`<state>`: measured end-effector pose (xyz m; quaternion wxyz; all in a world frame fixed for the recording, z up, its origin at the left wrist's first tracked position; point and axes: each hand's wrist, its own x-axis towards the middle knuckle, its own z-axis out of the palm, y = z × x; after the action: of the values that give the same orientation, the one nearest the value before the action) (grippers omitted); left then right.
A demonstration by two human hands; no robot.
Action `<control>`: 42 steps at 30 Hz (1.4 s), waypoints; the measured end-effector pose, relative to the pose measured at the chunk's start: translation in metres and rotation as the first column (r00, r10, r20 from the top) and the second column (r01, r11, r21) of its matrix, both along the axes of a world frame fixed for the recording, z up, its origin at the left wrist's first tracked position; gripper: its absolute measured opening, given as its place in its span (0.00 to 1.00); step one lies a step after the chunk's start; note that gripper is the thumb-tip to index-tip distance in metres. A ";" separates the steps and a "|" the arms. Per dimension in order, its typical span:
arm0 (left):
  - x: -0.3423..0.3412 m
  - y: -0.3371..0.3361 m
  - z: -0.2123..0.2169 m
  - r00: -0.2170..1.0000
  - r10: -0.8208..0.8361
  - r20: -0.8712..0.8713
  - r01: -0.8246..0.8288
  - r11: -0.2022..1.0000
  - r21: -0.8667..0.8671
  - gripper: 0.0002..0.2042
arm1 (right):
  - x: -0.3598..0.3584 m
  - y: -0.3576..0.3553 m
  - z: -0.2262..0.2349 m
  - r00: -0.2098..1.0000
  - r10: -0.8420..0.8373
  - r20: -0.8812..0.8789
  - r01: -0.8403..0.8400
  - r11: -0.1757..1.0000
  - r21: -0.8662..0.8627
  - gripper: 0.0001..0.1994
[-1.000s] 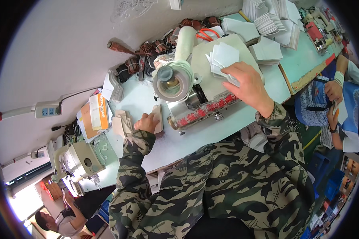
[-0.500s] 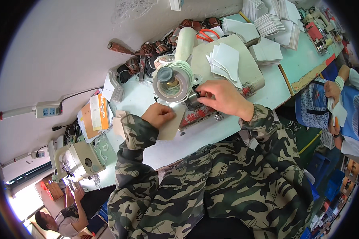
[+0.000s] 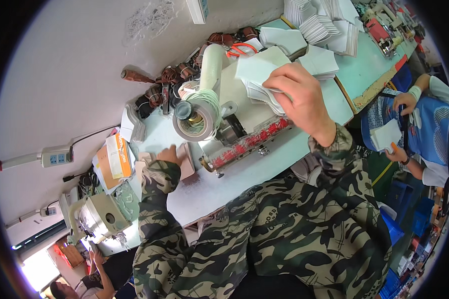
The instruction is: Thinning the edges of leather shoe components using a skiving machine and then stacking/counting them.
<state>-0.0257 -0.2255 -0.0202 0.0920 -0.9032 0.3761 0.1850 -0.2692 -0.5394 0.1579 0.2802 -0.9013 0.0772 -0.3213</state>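
My right hand [image 3: 304, 99] is closed on the edge of a white sheet [image 3: 259, 67], raised over a small pile of similar sheets [image 3: 264, 97] on the sewing machine's pale bed. My left hand [image 3: 170, 155] lies by a beige panel [image 3: 187, 162] on the table, left of the machine; its partly visible fingers look stretched out, though slightly blurred. Between my hands stands the sewing machine [image 3: 249, 142], its edge covered in red markings. A tape-like ring with pale cord wound round it [image 3: 189, 127] sits at its near left end.
Stacks of white sheets [image 3: 317, 30] fill the far right of the table [image 3: 209, 187]. Brown and black bundles [image 3: 169, 75] and orange-handled scissors [image 3: 242, 49] lie along the wall. Another sewing machine [image 3: 97, 214] is at left. A person at right handles white sheets [image 3: 385, 134].
My right hand has left the machine's end and moved up to the pile, lifting a white sheet. My left hand has moved left and down with the beige panel, away from the machine.
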 end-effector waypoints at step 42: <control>-0.043 -0.085 0.101 0.592 -0.125 -0.796 -0.262 0.905 -0.336 0.13 | 0.033 0.035 -0.059 0.779 0.283 -0.559 -0.216 0.959 0.184 0.19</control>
<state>-0.0691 -0.3103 0.0812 -0.2908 -0.7335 0.3711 0.4895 -0.2358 -0.5045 0.0989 0.3325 -0.9413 0.0563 0.0135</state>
